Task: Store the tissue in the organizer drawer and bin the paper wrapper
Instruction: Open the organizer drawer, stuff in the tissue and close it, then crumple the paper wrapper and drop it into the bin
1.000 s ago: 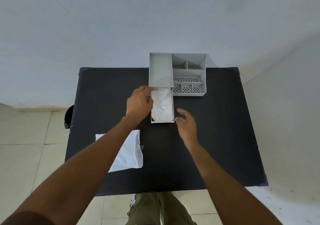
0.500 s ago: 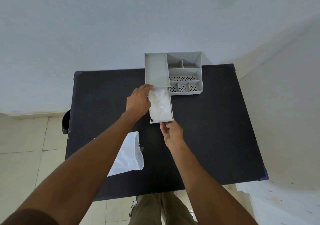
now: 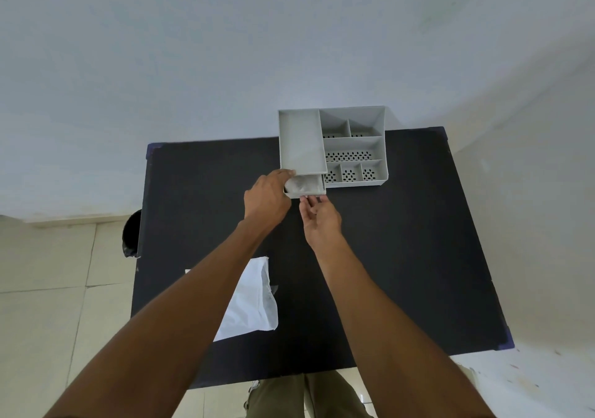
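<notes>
A grey organizer (image 3: 354, 147) stands at the table's far edge. Its drawer (image 3: 307, 194) sticks out only a little toward me, with white tissue (image 3: 302, 184) showing inside. My left hand (image 3: 267, 197) rests against the drawer's left side, fingertips touching the organizer's front left corner. Fingers of my right hand (image 3: 318, 218) press on the drawer's front face. The white paper wrapper (image 3: 254, 301) lies on the table's near left part, half hidden under my left forearm.
The black table (image 3: 402, 256) ends at a white wall behind the organizer. A dark bin (image 3: 130, 237) stands on the tiled floor just beyond the table's left edge. My legs show below the near edge.
The drawer has slid most of the way into the organizer, pushed by my right hand. My left hand stayed by the drawer's left side. The wrapper has not moved.
</notes>
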